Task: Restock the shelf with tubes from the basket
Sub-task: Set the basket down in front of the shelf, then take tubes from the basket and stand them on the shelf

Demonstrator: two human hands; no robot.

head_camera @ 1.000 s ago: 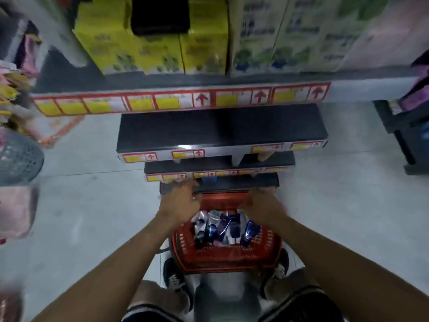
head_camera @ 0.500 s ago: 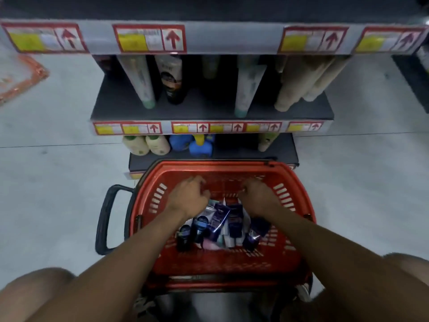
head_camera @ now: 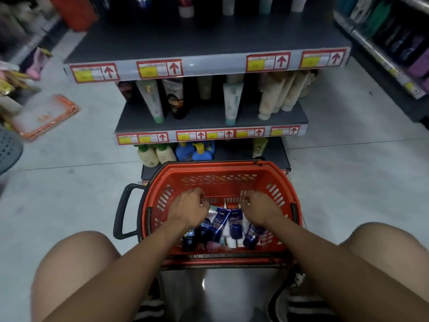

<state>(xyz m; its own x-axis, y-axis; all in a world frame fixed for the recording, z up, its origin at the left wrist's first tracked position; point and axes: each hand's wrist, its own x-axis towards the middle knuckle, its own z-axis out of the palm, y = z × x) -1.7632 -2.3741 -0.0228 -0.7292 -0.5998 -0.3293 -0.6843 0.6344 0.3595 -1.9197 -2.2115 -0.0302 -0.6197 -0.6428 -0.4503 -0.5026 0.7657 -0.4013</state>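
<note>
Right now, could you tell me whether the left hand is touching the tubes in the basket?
Touching. The head view shows the left hand lying on the tubes with no gap.

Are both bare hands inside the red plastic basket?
Yes, the left hand and right hand are down among the dark blue tubes inside the red plastic basket.

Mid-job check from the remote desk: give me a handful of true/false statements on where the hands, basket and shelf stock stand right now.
1. Both hands are inside the red basket. True: the left hand and right hand reach down over the tubes.
2. The basket holds no tubes. False: dark blue and white tubes lie in a pile.
3. The basket's black handle sticks out on the person's left. True.
4. The middle shelf is bare. False: tubes stand on it.
5. A tube is being set on a shelf. False: neither hand is at a shelf.
</note>
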